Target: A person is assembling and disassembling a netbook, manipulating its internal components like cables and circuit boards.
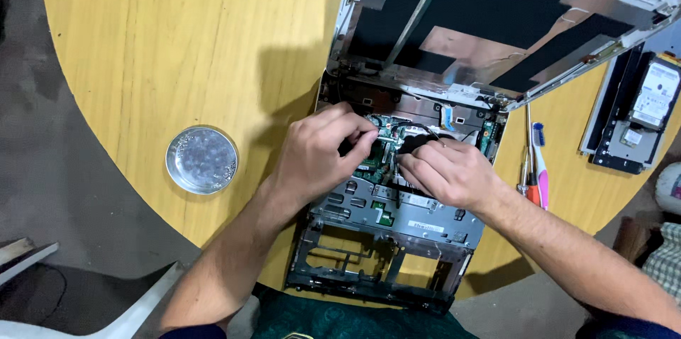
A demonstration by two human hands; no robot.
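On table [142,41], screw-filled tin dish [202,159]

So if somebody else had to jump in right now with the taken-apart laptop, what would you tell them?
Left hand: fingertips pinched down on the green circuit board inside the opened laptop base; whether it grips anything is hidden.
Right hand: pressing on a black part beside the board.
Done: the base's covers are off, the frame is bare, and the lid lies open, stripped.
Nearby: a metal dish of small bits on the left; a screwdriver, a toothbrush and a removed drive on the right.
Left: the board is still in the base.
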